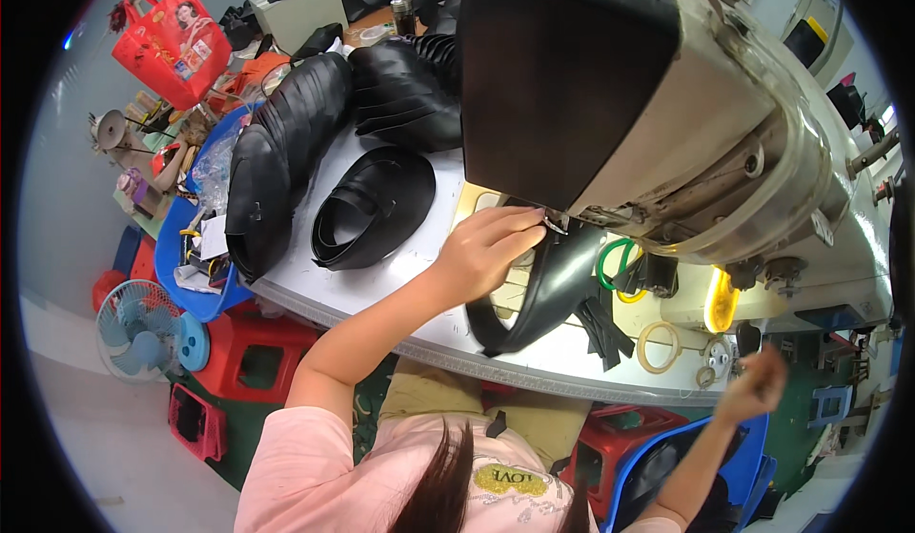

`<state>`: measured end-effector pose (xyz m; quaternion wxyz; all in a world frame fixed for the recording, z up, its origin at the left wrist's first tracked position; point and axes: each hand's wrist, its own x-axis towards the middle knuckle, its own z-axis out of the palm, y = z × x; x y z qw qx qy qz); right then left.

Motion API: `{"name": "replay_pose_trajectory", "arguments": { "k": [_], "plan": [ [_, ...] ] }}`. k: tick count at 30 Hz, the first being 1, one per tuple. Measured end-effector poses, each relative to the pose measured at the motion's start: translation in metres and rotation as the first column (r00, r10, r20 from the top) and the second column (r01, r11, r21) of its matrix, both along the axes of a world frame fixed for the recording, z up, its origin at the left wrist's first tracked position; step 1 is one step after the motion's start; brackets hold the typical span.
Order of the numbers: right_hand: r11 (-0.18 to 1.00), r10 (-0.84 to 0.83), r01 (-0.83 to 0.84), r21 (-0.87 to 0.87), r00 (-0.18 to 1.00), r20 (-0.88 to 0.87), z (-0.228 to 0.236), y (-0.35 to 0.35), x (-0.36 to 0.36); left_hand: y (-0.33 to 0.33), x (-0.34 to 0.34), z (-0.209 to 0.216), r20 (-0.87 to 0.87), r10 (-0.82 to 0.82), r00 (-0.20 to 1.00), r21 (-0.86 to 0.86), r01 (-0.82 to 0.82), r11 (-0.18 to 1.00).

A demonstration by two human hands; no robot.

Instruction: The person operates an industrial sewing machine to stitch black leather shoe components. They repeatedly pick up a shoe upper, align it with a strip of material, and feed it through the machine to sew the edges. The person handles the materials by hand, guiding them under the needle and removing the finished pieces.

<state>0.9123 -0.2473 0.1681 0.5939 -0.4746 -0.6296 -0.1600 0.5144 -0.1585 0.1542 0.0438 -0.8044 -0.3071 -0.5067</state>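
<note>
My left hand [488, 250] reaches under the head of a sewing machine [705, 152], fingers pressed together beside a shiny metal part at the needle. What the fingertips grip, if anything, is hidden. Below them a curved black leather piece [551, 290] lies on the machine bed, its loop hanging toward the table's front edge. My right hand [758, 385] is off to the right, beyond the table edge and smeared by motion, so its fingers are unclear. On the white table [381, 290] left of the machine sit a rolled black leather piece [405, 199] and overlapping stacks of black leather pieces [305, 104].
Black strips [602, 331], a tape ring [658, 347] and green-handled scissors [615, 264] lie right of the leather. A lit yellow lamp [721, 299] shines nearby. Blue bins [181, 247], red stools [253, 357] and a fan [141, 331] stand around the table.
</note>
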Motion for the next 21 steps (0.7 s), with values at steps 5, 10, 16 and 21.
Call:
{"name": "replay_pose_trajectory", "arguments": {
  "k": [5,10,16,21],
  "plan": [
    [0.771,0.443,-0.436,-0.464,0.891,-0.101,-0.011,0.011,-0.146,-0.069,-0.041,0.009,0.266,0.102,0.959,-0.553,0.065,0.831],
    [0.664,0.598,-0.538,-0.519,0.799,-0.063,-0.033,0.014,-0.227,-0.084,-0.062,-0.016,0.626,0.439,0.645,-0.779,0.546,0.308],
    [0.785,0.524,-0.447,-0.428,0.848,0.076,-0.035,0.027,-0.264,-0.089,-0.063,-0.012,0.718,0.521,0.462,-0.626,0.755,0.193],
    [0.81,0.519,-0.447,-0.381,0.848,0.108,-0.032,0.028,-0.277,-0.086,-0.064,-0.054,0.693,0.423,0.584,-0.714,0.64,0.285]
  ]
}}
